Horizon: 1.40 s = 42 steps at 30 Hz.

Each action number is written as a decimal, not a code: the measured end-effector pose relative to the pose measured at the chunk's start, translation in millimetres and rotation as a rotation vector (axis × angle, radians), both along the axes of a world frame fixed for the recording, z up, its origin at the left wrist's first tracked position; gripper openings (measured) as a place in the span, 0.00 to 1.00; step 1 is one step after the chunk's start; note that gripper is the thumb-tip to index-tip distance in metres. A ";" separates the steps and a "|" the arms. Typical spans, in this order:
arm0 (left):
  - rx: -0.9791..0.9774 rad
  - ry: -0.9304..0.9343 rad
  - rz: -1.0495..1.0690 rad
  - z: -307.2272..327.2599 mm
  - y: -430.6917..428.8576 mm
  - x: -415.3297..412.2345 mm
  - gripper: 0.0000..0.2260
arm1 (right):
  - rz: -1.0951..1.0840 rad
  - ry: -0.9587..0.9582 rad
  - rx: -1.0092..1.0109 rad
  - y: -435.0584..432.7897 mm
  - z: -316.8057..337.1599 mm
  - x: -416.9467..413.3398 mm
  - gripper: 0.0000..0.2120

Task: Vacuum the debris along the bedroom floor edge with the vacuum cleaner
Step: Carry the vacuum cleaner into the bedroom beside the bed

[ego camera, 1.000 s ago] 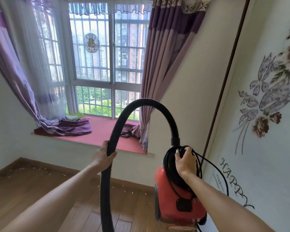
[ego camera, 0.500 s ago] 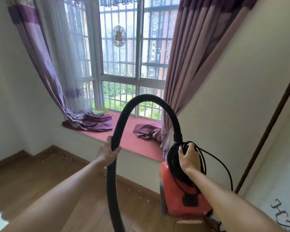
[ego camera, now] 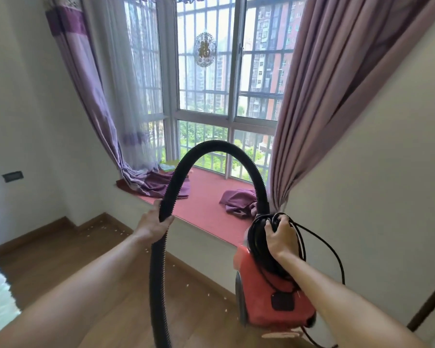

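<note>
Vacuum cleaner point(ego camera: 266, 297), red: held up before window seat point(ego camera: 206, 197), right end. Left hand point(ego camera: 152, 226) curled round hose point(ego camera: 216, 146); right hand point(ego camera: 280, 238) gripping coiled cord point(ego camera: 259, 237). Debris point(ego camera: 96, 227): floor edge below seat. Grips unchanged; seat now nearer centre.

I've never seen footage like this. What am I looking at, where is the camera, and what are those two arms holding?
There is no machine here. These are a person's two bare arms, filmed by one wide-angle camera worn on their head and looking forward and down. That lens is why the room bends at the edges.

The left hand grips the black ribbed hose, which arches over to the red vacuum cleaner. The right hand grips the coiled black cord on top of the vacuum cleaner, which appears to be lifted off the wooden floor.

Small pale debris lies scattered on the floor along the wall below the red window seat, which has purple curtains on either side.
</note>
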State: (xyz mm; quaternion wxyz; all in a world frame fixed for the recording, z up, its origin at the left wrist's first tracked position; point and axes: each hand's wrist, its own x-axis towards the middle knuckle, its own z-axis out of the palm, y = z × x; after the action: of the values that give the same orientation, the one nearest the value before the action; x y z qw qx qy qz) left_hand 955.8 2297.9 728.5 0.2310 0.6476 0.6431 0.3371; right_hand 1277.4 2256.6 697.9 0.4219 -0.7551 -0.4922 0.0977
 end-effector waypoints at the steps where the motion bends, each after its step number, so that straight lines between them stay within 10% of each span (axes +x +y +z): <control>1: -0.002 0.004 0.010 -2.3 8.3 -3.1 0.20 | 0.011 -0.010 -0.003 12.1 -1.2 -1.6 0.15; 42: 0.002 -0.124 0.769 -61.3 227.4 -376.5 0.17 | 0.790 0.004 -0.116 445.0 -21.1 -465.7 0.13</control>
State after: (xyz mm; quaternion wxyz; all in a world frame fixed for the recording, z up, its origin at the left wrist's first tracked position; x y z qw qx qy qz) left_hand 579.3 2525.3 667.3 0.1256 0.3378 0.8235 0.4381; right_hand 811.6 2701.6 676.8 0.3094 -0.5299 -0.7376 0.2818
